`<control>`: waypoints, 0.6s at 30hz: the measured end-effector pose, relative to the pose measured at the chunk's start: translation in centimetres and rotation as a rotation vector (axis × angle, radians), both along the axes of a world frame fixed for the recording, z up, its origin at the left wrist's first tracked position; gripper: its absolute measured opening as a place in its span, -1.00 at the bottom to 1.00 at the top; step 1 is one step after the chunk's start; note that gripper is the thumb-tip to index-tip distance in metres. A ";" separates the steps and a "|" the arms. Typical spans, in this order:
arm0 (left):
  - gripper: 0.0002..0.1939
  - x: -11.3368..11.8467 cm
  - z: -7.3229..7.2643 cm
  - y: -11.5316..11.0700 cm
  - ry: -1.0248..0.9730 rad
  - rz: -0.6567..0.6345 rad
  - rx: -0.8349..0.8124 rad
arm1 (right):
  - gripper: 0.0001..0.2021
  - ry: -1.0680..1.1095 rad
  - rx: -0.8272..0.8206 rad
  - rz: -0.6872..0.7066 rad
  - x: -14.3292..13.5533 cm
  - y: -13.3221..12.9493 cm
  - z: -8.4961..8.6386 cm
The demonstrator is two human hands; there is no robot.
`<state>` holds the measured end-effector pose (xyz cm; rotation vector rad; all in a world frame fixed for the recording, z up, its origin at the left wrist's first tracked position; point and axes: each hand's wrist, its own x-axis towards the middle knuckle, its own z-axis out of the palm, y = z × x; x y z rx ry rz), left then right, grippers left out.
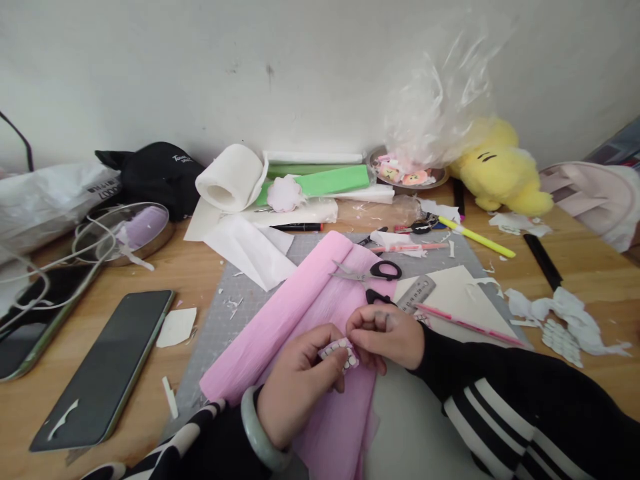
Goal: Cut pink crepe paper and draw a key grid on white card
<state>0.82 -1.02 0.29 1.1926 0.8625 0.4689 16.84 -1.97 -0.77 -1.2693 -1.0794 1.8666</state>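
Note:
My left hand [300, 380], with a pale green bangle at its wrist, pinches a small pink piece with white round dots [344, 355] between thumb and fingers. At the right edge of that piece is my right hand [387, 335], its thumb and fingertips pressed together; what they pinch is too small to make out. Beneath both hands lies a roll of pink crepe paper [280, 317], partly unrolled toward me. Scissors [367, 272] with black handles rest half spread on the crepe paper, just beyond my right hand.
A steel ruler [417, 293] and a pink patterned stick [470, 325] lie right of the scissors. Two phones, one a dark phone [107, 367], lie at left. Toilet paper [233, 179], a metal dish [443, 179] and a yellow plush toy [497, 170] stand along the wall.

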 end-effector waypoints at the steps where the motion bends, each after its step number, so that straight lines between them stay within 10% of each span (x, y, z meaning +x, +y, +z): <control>1: -0.83 0.0 0.0 0.0 -0.001 -0.004 0.000 | -0.86 0.010 -0.001 0.011 0.0 0.0 -0.2; 18: -0.79 0.0 0.0 -0.1 0.044 -0.024 0.040 | -0.91 -0.012 0.012 0.089 0.3 -0.3 0.9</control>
